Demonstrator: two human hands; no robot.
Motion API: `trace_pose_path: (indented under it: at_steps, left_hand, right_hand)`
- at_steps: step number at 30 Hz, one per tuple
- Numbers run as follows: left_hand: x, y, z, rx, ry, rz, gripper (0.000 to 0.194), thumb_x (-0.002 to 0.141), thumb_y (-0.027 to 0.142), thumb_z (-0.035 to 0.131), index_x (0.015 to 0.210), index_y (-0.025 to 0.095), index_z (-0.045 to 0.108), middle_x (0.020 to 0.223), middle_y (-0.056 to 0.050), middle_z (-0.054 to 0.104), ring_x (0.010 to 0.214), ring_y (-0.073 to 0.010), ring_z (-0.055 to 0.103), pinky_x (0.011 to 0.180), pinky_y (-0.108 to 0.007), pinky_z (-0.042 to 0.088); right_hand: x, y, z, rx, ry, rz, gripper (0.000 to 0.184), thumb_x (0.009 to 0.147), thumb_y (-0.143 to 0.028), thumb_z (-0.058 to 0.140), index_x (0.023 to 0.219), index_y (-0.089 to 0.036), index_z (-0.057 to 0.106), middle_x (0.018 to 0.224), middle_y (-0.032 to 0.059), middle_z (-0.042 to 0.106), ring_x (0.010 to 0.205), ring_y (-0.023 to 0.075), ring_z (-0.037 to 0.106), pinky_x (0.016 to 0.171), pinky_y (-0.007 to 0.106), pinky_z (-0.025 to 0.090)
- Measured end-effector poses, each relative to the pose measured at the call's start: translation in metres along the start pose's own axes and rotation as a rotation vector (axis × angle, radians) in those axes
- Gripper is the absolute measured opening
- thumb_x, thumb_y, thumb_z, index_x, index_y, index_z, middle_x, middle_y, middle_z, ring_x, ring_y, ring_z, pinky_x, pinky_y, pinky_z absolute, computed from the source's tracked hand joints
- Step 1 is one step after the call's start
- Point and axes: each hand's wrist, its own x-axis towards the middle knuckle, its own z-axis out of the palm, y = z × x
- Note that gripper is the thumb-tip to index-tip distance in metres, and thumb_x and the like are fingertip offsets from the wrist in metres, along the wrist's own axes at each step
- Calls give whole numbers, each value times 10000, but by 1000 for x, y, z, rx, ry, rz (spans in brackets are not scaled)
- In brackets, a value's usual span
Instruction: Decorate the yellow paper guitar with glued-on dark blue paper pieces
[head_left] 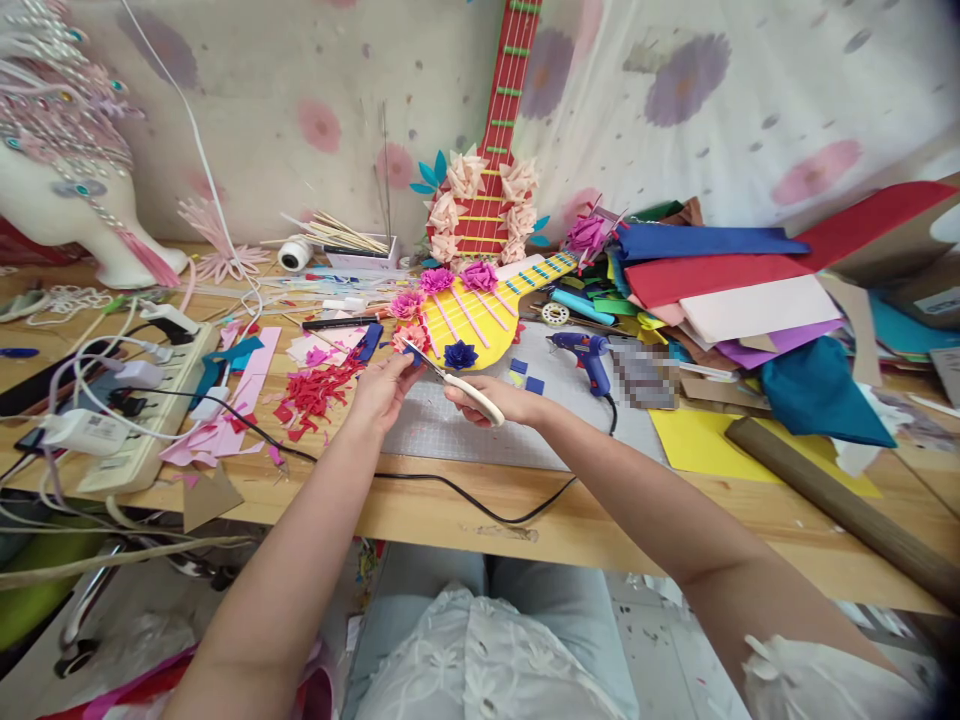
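Note:
My right hand (pixel 501 398) is closed round the white handles of a pair of scissors (pixel 457 381), blades pointing left toward my left hand. My left hand (pixel 384 388) pinches a small piece that I cannot make out at the blade tips, its fingers closed. Both hands hover over a grey cutting mat (pixel 457 432). Just beyond them lies a yellow paper guitar (pixel 487 315) with pink paper flowers and one dark blue flower (pixel 460 354). Red paper scraps (pixel 319 388) are strewn to the left of my left hand.
A blue glue gun (pixel 589 353) stands right of the hands, its black cord looping over the table's front edge. A white power strip (pixel 146 400) with plugs lies left. Stacked coloured foam sheets (pixel 735 290) fill the right. A red paper guitar (pixel 495 150) leans on the wall.

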Motion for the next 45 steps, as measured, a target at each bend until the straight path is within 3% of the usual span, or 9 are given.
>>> trace_pose_path:
  at_steps: [25, 37, 41, 45]
  left_hand:
    - [0, 29, -12, 264, -151, -202, 74, 646, 31, 620, 627, 90, 660, 669, -61, 675, 638, -105, 630, 699, -230, 551]
    - [8, 40, -18, 333, -216, -211, 122, 623, 15, 616, 637, 129, 658, 678, -59, 692, 673, -143, 667, 693, -249, 557]
    - [7, 38, -21, 347, -193, -230, 79, 616, 41, 663, 606, 117, 642, 643, -74, 681, 667, -152, 671, 686, -251, 555]
    - [3, 27, -24, 368, -164, -237, 88, 575, 69, 730, 614, 92, 655, 668, -92, 685, 629, -143, 657, 648, -243, 552]
  right_hand:
    - [-11, -12, -15, -90, -173, 32, 524, 680, -655, 599, 688, -189, 360, 567, -88, 278, 441, 21, 267, 382, 165, 239]
    - [-2, -16, -21, -173, -189, 38, 534, 681, -681, 575, 686, -185, 379, 505, -89, 336, 400, 25, 298, 356, 167, 245]
    - [-3, -15, -21, -143, -164, 0, 529, 683, -680, 573, 680, -190, 373, 480, -88, 363, 383, 33, 334, 351, 173, 270]
    - [-8, -13, -20, -101, -29, -75, 531, 681, -684, 571, 657, -193, 371, 451, -75, 410, 371, 47, 381, 359, 187, 292]
